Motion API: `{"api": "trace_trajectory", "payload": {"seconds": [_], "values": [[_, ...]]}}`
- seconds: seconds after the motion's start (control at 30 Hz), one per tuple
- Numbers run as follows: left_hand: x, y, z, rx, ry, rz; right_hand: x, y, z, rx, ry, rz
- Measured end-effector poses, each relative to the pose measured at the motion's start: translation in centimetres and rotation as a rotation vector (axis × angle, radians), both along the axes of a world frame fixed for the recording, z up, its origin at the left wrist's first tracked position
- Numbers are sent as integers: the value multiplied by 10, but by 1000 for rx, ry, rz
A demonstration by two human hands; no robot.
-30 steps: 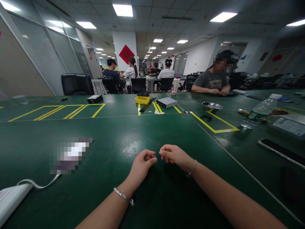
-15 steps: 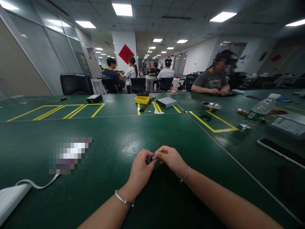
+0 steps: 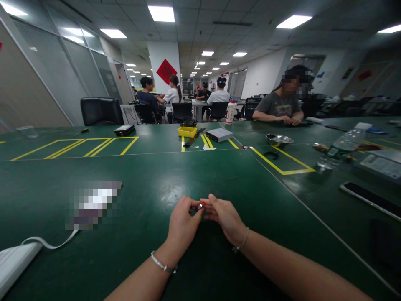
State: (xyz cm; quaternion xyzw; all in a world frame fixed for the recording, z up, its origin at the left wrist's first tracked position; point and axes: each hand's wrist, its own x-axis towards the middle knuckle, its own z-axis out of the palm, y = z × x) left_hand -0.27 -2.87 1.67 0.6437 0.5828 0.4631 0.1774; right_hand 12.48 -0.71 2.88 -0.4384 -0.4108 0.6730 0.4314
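Over the green table my left hand (image 3: 184,219) pinches a small shiny piece (image 3: 199,206), dark and silvery with an orange-red spot at its upper right end. Its exact kind is too small to make out. Close on the right is my right hand (image 3: 226,216), thumb raised apart from the fingers, which stretch toward the piece. The fingertips are at its orange-red end; whether they press on it I cannot tell. Both wrists wear silvery bracelets.
On the left lies a blurred-out phone (image 3: 95,205) on a white cable. A yellow tray (image 3: 187,132), a grey box (image 3: 219,134) and a metal bowl (image 3: 278,139) stand farther back. To the right are a plastic bottle (image 3: 343,146), a dark phone (image 3: 372,200) and a seated person (image 3: 278,106).
My right thumb has lifted off the small piece and the right fingers have straightened. The orange-red spot now shows. My left hand keeps its pinch.
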Motion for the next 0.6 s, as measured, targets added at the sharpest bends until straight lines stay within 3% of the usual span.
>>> {"api": "trace_trajectory", "payload": {"seconds": [0.23,0.6], "values": [[-1,0,1,-14,-42,41,0,-3,-1,12,9,22],[-2,1,-2,31,50,74,-1,-3,0,39,10,85]]}}
